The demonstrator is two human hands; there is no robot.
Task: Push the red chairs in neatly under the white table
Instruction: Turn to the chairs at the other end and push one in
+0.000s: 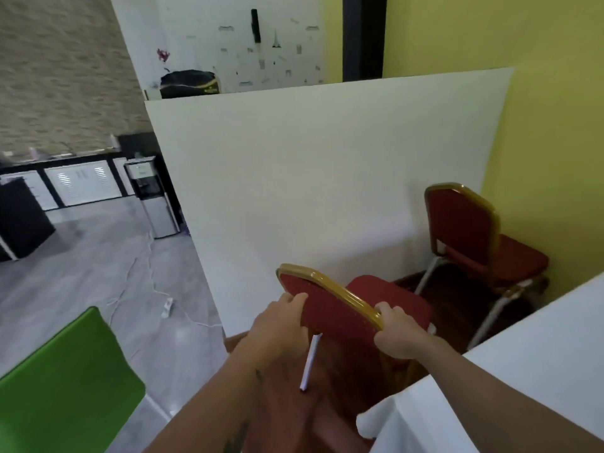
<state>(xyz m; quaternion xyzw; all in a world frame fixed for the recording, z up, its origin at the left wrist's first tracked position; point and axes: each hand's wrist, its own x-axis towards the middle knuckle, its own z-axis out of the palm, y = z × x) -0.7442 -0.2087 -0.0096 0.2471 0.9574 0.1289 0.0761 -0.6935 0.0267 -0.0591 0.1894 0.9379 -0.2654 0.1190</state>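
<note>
A red chair (pixel 389 299) with a gold frame stands tilted in front of me, its backrest toward me and one white leg off to the lower left. My left hand (pixel 277 325) grips the backrest's left edge. My right hand (pixel 397 335) grips its right edge on the gold rim. A second red chair (pixel 464 230) stands upright farther right, against the yellow wall. The white table (pixel 539 361) fills the lower right corner; the near chair sits beside its edge, not under it.
A tall white partition board (pixel 310 178) stands just behind both chairs. A green chair (pixel 62 387) sits at lower left. White cables and a power strip (pixel 167 307) lie on the grey floor. A water dispenser (pixel 152 197) stands at the back.
</note>
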